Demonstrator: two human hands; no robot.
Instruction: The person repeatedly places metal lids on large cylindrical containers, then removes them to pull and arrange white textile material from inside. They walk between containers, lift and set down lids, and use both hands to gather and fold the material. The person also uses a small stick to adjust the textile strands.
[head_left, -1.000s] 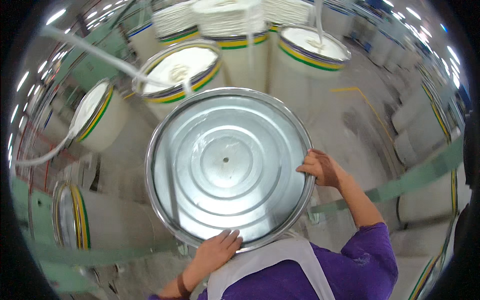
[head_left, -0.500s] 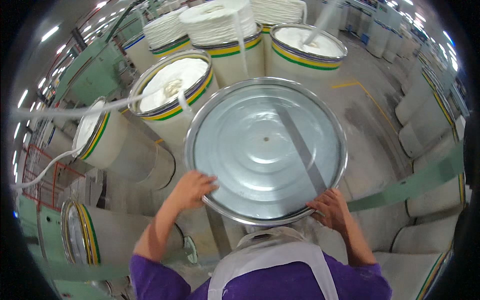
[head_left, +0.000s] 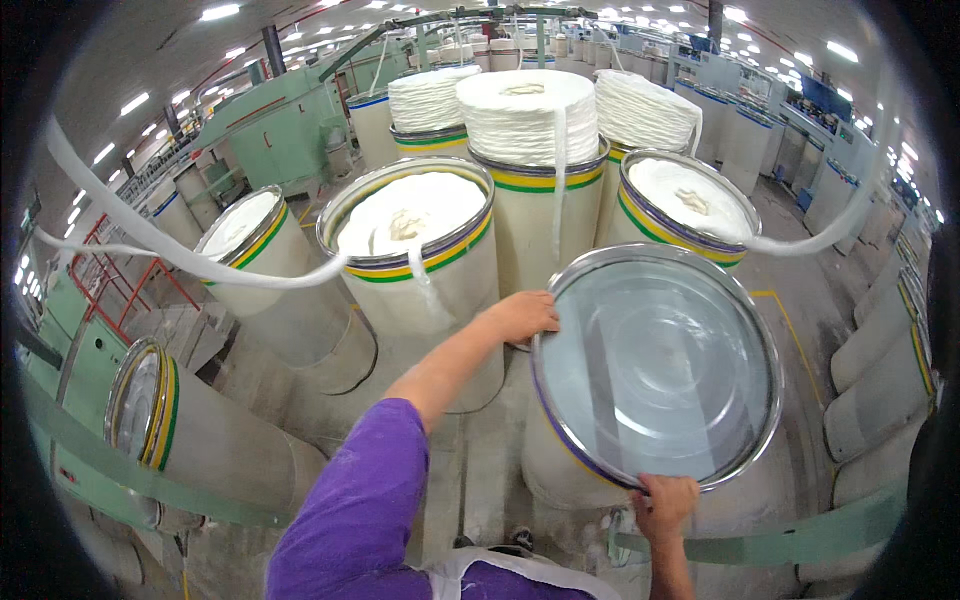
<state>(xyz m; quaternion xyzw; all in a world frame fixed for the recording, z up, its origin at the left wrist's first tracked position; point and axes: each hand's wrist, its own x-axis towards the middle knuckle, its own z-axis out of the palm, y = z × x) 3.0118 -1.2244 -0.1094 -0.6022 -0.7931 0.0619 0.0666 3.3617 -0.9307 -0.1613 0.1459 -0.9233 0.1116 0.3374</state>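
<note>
While our left grip [head_left: 527, 316] and right grip [head_left: 668, 505] clamp its rim [head_left: 777, 385], we see the can [head_left: 568, 455] standing mouth upward, its long axis nearly vertical.

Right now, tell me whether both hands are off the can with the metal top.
No, the left hand and right hand both touch the metal-topped can at its rim.
</note>
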